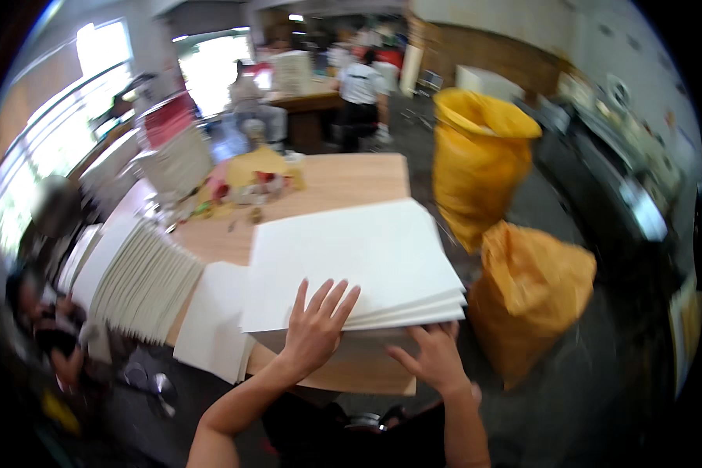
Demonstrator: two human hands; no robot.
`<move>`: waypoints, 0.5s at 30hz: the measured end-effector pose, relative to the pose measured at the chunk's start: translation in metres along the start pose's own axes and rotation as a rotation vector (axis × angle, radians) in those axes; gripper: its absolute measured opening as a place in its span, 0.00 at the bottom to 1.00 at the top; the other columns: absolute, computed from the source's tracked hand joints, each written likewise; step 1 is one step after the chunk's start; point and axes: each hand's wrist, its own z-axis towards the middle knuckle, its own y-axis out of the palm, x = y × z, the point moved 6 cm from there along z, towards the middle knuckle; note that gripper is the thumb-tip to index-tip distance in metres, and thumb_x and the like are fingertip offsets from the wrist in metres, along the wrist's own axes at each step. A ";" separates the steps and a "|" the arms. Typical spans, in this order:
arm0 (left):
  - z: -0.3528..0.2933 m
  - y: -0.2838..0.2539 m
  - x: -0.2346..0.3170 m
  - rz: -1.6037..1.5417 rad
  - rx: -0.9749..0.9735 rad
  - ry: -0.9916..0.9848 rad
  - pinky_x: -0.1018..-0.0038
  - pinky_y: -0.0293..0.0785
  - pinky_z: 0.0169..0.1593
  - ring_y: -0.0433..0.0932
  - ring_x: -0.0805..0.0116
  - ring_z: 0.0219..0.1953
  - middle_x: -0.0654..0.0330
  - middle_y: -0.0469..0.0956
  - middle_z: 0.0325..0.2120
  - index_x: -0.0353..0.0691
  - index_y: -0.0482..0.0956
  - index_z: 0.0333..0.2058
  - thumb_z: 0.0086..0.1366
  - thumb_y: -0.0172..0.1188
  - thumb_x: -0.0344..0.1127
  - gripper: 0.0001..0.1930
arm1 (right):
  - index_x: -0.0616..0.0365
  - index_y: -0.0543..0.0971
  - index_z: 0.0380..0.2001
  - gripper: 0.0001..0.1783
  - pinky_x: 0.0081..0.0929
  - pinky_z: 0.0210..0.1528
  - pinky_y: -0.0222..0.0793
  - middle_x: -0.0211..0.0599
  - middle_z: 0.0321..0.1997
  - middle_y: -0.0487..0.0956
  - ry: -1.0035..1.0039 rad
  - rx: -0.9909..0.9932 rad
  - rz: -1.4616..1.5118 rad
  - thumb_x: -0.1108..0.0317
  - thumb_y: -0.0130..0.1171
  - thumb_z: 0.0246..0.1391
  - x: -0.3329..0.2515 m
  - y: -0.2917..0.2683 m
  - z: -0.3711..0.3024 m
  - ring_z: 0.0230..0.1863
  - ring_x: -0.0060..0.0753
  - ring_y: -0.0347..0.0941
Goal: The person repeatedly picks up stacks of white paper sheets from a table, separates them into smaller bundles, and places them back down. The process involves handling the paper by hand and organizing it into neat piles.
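Observation:
A stack of large white paper sheets [351, 249] lies at the near edge of the wooden table, its top sheets fanned out at the near right corner. My left hand [317, 327] rests on the near edge of the top sheet, fingers spread and holding nothing. At the stack's near right corner is my right hand [437, 357], thumb apart from its fingers against the near side. Its fingertips are partly hidden at the sheet edges; I see no grip on them. Left of the stack lies a lower white sheet or thin pile [214, 316].
Fanned white sheets [140, 277] cover the wooden table's [359, 175] left side. Small items lie on yellow paper [261, 168] behind. Two yellow sacks [480, 171] stand on the floor at right. A person [35, 300] is at the left; others [363, 86] are at the back.

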 end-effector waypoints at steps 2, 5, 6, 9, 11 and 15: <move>-0.032 -0.008 -0.035 0.084 0.128 -0.212 0.33 0.49 0.77 0.70 0.50 0.71 0.55 0.75 0.66 0.48 0.77 0.67 0.57 0.68 0.31 0.36 | 0.57 0.87 0.50 0.33 0.59 0.74 0.47 0.49 0.60 0.82 -0.012 0.031 -0.062 0.38 0.72 0.55 0.007 -0.003 -0.008 0.67 0.56 0.69; -0.083 -0.025 -0.088 0.109 0.261 -0.464 0.29 0.43 0.78 0.68 0.46 0.73 0.57 0.78 0.62 0.52 0.85 0.52 0.53 0.68 0.30 0.25 | 0.58 0.87 0.45 0.33 0.66 0.73 0.49 0.48 0.59 0.82 -0.056 0.041 -0.217 0.39 0.74 0.51 0.024 0.014 -0.016 0.68 0.61 0.68; -0.097 -0.030 -0.101 0.111 0.283 -0.479 0.29 0.43 0.78 0.67 0.46 0.73 0.58 0.78 0.62 0.54 0.86 0.49 0.53 0.70 0.32 0.22 | 0.58 0.87 0.48 0.34 0.66 0.73 0.50 0.49 0.60 0.82 -0.090 0.084 -0.278 0.39 0.75 0.51 0.023 0.022 -0.017 0.69 0.62 0.67; -0.109 -0.039 -0.105 0.111 0.310 -0.463 0.27 0.42 0.77 0.66 0.44 0.74 0.63 0.81 0.59 0.57 0.88 0.36 0.53 0.72 0.37 0.10 | 0.57 0.86 0.54 0.36 0.67 0.73 0.50 0.52 0.62 0.81 -0.162 0.221 -0.404 0.41 0.75 0.51 0.025 0.036 -0.016 0.71 0.65 0.67; -0.106 -0.048 -0.084 0.064 0.307 -0.438 0.27 0.42 0.77 0.66 0.45 0.74 0.65 0.82 0.58 0.56 0.88 0.35 0.55 0.71 0.36 0.08 | 0.58 0.86 0.55 0.36 0.67 0.73 0.52 0.53 0.61 0.81 -0.195 0.285 -0.434 0.41 0.74 0.52 0.027 0.035 -0.016 0.70 0.66 0.69; -0.132 -0.069 -0.021 -0.265 0.300 -0.207 0.36 0.49 0.79 0.69 0.51 0.72 0.63 0.79 0.61 0.52 0.86 0.50 0.57 0.72 0.34 0.20 | 0.59 0.82 0.59 0.36 0.63 0.73 0.55 0.55 0.62 0.81 -0.226 0.281 -0.416 0.43 0.70 0.57 0.021 0.031 -0.014 0.68 0.65 0.72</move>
